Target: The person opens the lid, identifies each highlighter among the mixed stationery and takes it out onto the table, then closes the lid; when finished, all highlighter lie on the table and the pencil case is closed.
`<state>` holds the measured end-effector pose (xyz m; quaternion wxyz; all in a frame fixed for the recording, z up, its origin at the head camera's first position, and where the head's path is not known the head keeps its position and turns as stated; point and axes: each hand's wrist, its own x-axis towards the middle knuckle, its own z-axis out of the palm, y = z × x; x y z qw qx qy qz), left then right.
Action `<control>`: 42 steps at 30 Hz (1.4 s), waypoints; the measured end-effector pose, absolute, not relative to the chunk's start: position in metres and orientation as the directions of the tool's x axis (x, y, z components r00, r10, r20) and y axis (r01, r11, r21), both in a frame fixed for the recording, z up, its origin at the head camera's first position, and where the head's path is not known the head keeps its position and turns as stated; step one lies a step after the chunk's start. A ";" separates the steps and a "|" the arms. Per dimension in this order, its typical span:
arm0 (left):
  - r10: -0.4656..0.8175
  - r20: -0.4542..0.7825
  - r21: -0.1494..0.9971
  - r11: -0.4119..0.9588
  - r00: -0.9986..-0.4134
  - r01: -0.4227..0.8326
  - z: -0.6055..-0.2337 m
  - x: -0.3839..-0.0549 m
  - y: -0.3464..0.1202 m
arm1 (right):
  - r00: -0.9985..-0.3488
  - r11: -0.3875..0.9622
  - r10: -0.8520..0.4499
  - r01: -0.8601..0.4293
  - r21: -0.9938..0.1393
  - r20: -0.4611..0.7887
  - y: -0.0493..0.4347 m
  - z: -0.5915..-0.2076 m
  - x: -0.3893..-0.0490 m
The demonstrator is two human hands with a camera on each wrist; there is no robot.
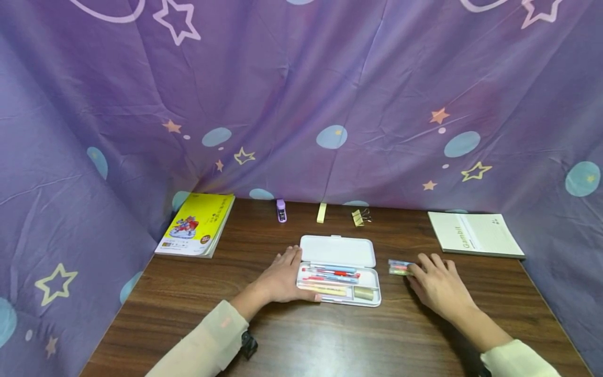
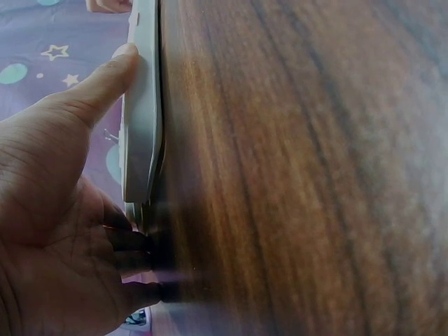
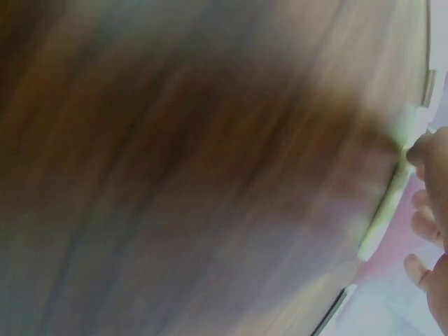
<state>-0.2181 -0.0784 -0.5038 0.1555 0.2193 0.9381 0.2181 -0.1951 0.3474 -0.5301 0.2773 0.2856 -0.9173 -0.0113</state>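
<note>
A white pencil case lies unfolded on the table, with pens, a yellow stick-like item and an olive-coloured block in its tray. My left hand spans its left end, thumb against the front wall and fingers spread along the side; the left wrist view shows that thumb touching the wall. Right of the case lies a small flat set of blue, pink and green strips resembling sticky index tabs. My right hand pinches its right end; its green edge shows in the right wrist view.
A yellow book lies at the back left, a pale "Gambit" notebook at the back right. Between them along the curtain are a purple stapler, a pale yellow strip and a binder clip.
</note>
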 end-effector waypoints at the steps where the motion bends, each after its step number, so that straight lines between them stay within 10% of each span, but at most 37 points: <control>1: 0.480 -0.195 0.479 0.808 -0.856 0.344 -0.504 -0.218 -0.079 | -0.690 0.839 -0.523 -0.518 0.163 0.500 0.343 -0.528 -0.195; 21: 0.473 -0.198 0.463 0.817 -0.859 0.344 -0.504 -0.219 -0.078 | -0.631 0.728 -0.638 -0.681 0.078 0.442 0.201 -0.508 -0.209; 42: 0.473 -0.190 0.461 0.816 -0.860 0.347 -0.505 -0.220 -0.077 | -0.648 0.735 -0.674 -0.638 0.230 0.355 0.185 -0.514 -0.218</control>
